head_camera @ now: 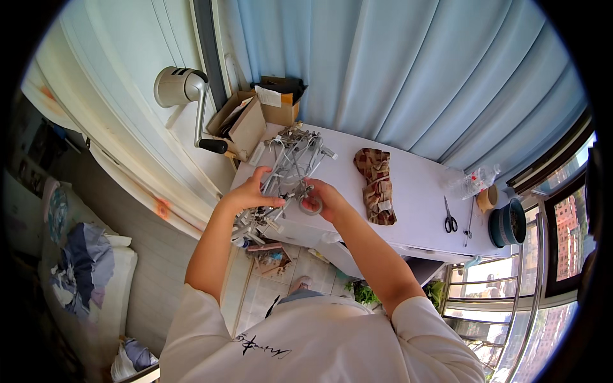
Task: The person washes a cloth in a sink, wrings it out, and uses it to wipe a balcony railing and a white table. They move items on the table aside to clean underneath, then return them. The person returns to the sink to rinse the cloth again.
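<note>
A tangled heap of grey and white clip hangers (294, 155) lies along the left end of the white tabletop (335, 143), with more clips hanging over its front edge. My left hand (249, 194) is at the heap's near left side, thumb and index finger spread apart around some rods. Whether its hidden fingers touch anything is unclear. Just across from it, my right hand (328, 198) has its fingers around a grey ring (311, 207) beside a cluster of small clips. To the right lies a folded brown checked cloth (376, 186).
Open cardboard boxes (244, 124) stand behind the heap, near a wall-mounted hand crank (196, 105). Toward the right end are black-handled scissors (450, 220), a thin metal rod (469, 225), a clear plastic bottle (479, 182), a tan cup (487, 198) and a dark plant pot (507, 222).
</note>
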The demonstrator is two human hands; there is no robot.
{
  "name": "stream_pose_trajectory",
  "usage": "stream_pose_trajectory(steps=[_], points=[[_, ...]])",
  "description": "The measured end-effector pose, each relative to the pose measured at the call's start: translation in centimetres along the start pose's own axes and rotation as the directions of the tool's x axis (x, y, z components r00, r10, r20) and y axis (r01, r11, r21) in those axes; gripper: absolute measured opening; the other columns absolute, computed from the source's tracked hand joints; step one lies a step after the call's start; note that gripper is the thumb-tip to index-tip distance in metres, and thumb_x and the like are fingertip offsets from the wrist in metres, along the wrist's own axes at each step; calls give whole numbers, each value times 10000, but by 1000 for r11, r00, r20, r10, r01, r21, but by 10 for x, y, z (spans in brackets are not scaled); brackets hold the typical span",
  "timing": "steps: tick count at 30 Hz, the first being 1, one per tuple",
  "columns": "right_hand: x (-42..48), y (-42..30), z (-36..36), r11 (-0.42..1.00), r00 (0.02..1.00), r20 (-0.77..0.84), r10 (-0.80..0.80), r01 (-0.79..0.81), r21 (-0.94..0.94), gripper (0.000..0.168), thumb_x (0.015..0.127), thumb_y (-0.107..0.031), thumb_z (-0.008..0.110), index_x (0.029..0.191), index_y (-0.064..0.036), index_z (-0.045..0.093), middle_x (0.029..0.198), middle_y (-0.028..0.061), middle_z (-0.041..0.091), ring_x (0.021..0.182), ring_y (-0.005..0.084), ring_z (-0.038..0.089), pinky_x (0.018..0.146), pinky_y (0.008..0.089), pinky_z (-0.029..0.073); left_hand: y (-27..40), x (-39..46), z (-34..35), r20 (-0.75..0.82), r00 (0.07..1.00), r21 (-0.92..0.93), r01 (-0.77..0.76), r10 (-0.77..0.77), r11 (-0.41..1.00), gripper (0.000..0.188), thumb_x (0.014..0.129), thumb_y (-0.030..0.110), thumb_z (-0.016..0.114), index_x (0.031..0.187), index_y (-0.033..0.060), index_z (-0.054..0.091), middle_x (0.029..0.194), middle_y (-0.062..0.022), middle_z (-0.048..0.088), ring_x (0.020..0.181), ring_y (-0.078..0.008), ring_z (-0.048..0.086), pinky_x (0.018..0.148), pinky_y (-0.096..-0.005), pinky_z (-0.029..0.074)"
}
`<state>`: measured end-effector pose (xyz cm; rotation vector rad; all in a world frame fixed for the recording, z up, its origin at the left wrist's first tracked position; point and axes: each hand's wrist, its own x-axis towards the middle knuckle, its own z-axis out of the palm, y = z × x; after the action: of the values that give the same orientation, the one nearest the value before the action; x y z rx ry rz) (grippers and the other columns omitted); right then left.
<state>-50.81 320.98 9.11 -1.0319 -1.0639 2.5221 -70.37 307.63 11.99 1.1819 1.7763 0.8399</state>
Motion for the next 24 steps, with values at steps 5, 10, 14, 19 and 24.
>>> stream_pose_trajectory(steps=[5,10,14,19,24], points=[[-10,15,9,989,989,-15,-144,143,-38,311,919,-303,532,1132,-77,537,1052,48,639,842,110,579,704,242,466,-7,-3,3,-24,999,-40,33,-34,999,1070,562,356,883,1383,147,229,1089,-166,446,1014,-267,459,876,-344,415],[-29,13,14,973,972,45,-231,229,30,367,911,-303,564,1203,-88,503,1023,15,642,894,97,571,803,256,428,14,-19,3,-44,999,-90,-27,23,996,1137,545,423,877,1405,113,201,1279,-262,364,1173,-355,416,968,-413,382],[-36,3,1,956,950,108,-292,288,49,395,916,-295,556,1234,-74,484,1053,28,642,903,90,574,803,252,430,21,-18,1,-83,997,-375,-30,-1,927,1079,610,365,858,1407,46,206,1233,-219,430,1114,-281,479,915,-358,418],[-53,-10,-7,948,942,106,-318,317,31,421,904,-295,578,1243,-63,488,1018,15,637,905,81,566,801,233,429,43,-17,-5,220,975,-399,84,6,913,826,729,287,788,1339,14,303,1016,-110,586,944,-159,571,812,-265,451],[-74,-23,-18,952,949,85,-302,305,-25,417,894,-312,600,1216,-62,515,998,-5,619,917,77,561,795,236,434,69,-27,5,455,887,-526,345,-86,778,784,743,198,755,1367,119,287,1099,-138,603,1024,-200,563,811,-334,495]])
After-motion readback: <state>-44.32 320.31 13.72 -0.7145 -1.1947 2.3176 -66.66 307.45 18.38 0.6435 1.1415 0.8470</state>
